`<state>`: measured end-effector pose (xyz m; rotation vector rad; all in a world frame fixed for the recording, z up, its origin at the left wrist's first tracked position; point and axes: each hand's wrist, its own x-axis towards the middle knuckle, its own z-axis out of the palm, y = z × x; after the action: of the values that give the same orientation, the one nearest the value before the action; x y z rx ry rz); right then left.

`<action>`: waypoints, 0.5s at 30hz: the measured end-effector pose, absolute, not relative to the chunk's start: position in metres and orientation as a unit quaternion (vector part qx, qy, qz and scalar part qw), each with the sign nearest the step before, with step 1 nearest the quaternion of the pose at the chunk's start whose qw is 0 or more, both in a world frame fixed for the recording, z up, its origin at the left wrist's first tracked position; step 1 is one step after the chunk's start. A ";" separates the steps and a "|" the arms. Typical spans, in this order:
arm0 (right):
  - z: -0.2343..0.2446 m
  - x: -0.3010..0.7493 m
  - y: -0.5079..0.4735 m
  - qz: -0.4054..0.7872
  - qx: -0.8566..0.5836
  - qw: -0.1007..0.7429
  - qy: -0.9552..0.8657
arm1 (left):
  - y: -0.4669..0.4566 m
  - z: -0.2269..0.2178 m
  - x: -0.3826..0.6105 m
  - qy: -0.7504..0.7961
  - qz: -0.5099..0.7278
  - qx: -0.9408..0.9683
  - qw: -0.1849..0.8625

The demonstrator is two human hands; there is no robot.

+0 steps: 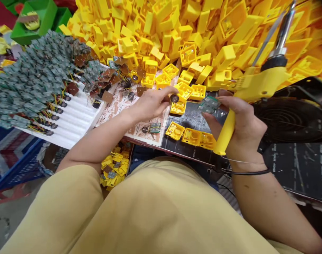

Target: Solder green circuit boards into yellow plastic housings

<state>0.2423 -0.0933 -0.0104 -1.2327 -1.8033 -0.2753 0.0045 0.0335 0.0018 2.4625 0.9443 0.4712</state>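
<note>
And here the left hand [150, 104] has thumb and forefinger closed about a small, round, black disc [174, 98], apparently pinching it, right over an open, yellow plastic casing [178, 107]. Across the way, the right hand [245, 121] is doing double duty: palm curled round a yellow, pistol-shaped soldering gun [265, 83], metal tip pointing up and away, fingertips gripping a flat, green circuit board [210, 104] just right of that casing. The step in hand looks like bringing disc and board to the casing; whether wires link the two can't be told. The next move seems to call for lining the disc up with the casing's round recess, the hot end kept clear.
</note>
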 end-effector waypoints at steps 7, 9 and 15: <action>-0.018 0.245 -0.088 -0.059 -0.521 0.483 -0.701 | 0.056 0.018 -0.047 0.404 0.116 0.896 0.140; -0.015 0.245 -0.089 -0.074 -0.515 0.475 -0.709 | 0.049 0.014 -0.047 0.418 0.114 0.898 0.079; 0.003 0.241 -0.097 -0.159 -0.460 0.457 -0.745 | 0.016 -0.004 0.008 0.267 0.221 0.907 0.237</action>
<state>0.2406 -0.0967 0.0027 -1.1326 -1.8353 -0.3907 0.0084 0.0162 -0.0036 2.4872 0.7328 0.6059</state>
